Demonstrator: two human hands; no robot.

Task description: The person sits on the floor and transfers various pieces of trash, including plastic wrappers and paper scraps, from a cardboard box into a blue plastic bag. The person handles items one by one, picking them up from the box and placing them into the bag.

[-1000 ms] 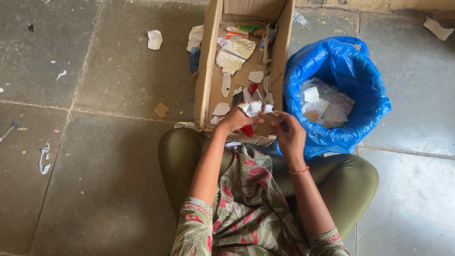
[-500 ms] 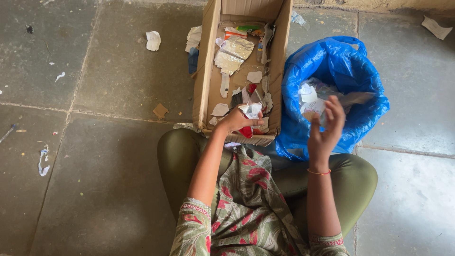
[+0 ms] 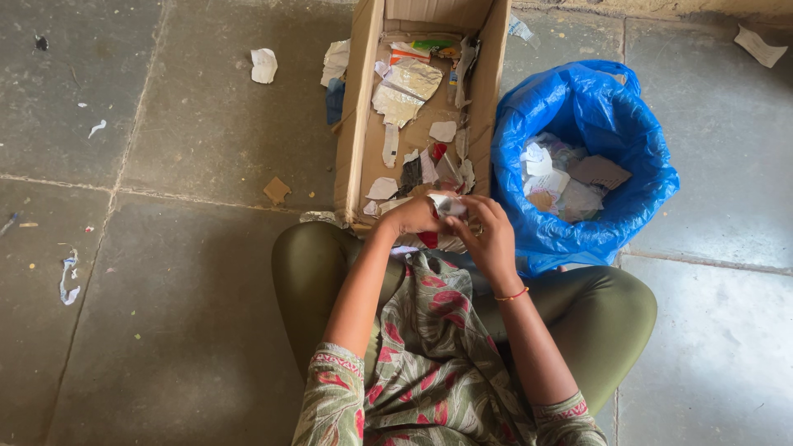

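On the grey stone floor [image 3: 165,272], a person sits with legs crossed, and a long brown cardboard box [image 3: 357,124] lies open in front of the knees. Both hands meet over the near end of the box. The left hand [image 3: 410,216] has its fingers curled tight around a crumpled white and silver bit of paper [image 3: 447,204]. The right hand [image 3: 489,235] has its fingers bent onto the same bit from the other side, so the two hands pinch it together. A thin orange band sits on the right wrist.

Half a second ago the right hand was up in the air over the blue plastic bag [image 3: 636,177], with its fingers spread apart and nothing much in them. Now it is back at the box, and a flat brownish scrap [image 3: 600,171] lies on top of the heap in the bag where none lay a second ago. It looks as if one piece went into the bag, and the hands are now busy with another piece. The left hand has stayed in nearly the same spot all this time.

More torn paper and shiny silver foil scraps [image 3: 405,87] lie farther back in the box, so plenty is left there. The bag stands just beside the box on the right, touching it or almost. A few white paper bits [image 3: 264,64] lie loose on the floor to the left, well apart from the hands.
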